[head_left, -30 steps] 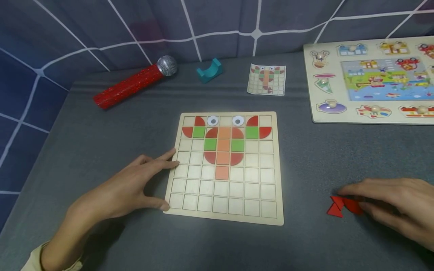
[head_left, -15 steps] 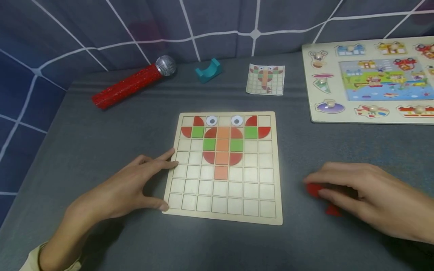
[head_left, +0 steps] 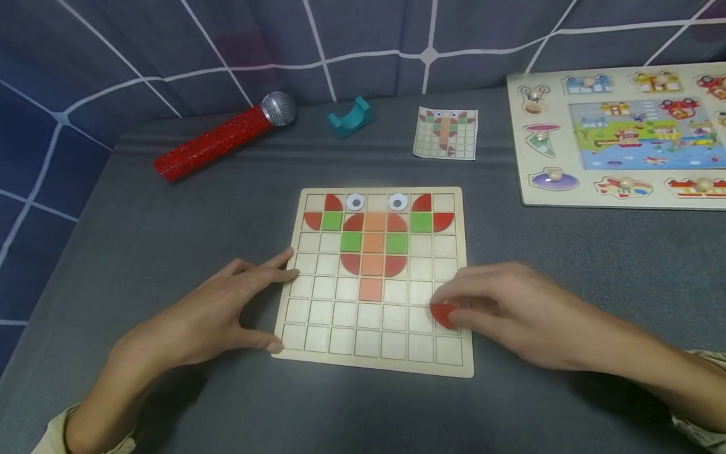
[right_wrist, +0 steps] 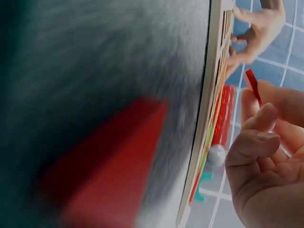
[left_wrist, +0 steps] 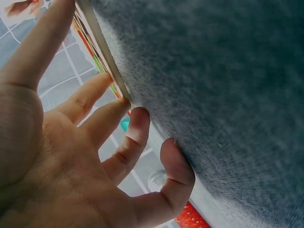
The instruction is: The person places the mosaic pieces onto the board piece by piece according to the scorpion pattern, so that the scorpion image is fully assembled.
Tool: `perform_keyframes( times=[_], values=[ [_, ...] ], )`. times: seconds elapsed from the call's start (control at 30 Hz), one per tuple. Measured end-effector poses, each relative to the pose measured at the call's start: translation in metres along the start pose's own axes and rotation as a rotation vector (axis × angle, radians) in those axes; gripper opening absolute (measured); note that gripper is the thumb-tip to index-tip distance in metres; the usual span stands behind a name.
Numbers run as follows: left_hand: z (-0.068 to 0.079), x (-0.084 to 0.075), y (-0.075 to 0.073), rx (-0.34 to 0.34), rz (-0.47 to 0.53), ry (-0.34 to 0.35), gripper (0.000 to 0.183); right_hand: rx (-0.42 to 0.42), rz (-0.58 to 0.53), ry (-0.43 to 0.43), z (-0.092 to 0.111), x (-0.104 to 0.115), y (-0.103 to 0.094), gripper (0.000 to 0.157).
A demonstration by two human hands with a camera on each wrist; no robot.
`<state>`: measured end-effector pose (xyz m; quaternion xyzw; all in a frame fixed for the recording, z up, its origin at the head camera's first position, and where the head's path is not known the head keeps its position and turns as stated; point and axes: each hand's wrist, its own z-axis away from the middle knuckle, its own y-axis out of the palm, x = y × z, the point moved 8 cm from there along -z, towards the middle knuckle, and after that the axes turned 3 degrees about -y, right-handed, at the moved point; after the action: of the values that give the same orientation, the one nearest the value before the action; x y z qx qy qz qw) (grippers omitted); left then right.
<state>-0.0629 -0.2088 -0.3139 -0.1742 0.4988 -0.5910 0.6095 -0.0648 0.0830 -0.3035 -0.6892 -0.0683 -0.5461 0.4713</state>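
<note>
A wooden grid board lies on the table, its upper part filled with red quarter-circle, green square, orange square and round eye tiles. Along its left side my left hand rests with thumb and fingers spread, the tips at the edge. My right hand pinches a red quarter-circle tile between thumb and fingers, over the board's lower right cells. The right wrist view shows that tile edge-on in the fingertips. A blurred red piece lies close to the right wrist camera; the head view hides it behind my right hand.
Behind the board lies a small paper card printed with a similar pattern. A red glittery microphone and a teal curved piece are at the back left. A knobbed picture puzzle occupies the back right, near the curtain.
My right hand has picked up a red quarter-circle tile from the pieces on the right and carried it left over the board. My left hand stays at the board's edge.
</note>
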Motion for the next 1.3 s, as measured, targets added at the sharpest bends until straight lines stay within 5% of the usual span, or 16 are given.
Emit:
perform_keyframes(
  times=[0.53,0.7,0.87,1.3],
  values=[
    [-0.003,0.001,-0.001,0.007,-0.025,-0.054,0.098,0.044,0.074,-0.125,-0.052,0.033,0.03,0.018],
    [-0.001,0.001,-0.001,0.002,-0.024,-0.05,0.096,0.091,0.132,-0.103,-0.067,0.038,0.042,0.018],
    [-0.002,0.0,-0.001,0.004,-0.017,-0.052,0.095,0.082,0.169,-0.102,-0.073,0.04,0.047,0.03],
    [-0.003,0.001,0.0,0.002,-0.029,-0.05,0.096,0.067,0.314,-0.078,-0.075,0.038,0.05,0.032]
  ],
)
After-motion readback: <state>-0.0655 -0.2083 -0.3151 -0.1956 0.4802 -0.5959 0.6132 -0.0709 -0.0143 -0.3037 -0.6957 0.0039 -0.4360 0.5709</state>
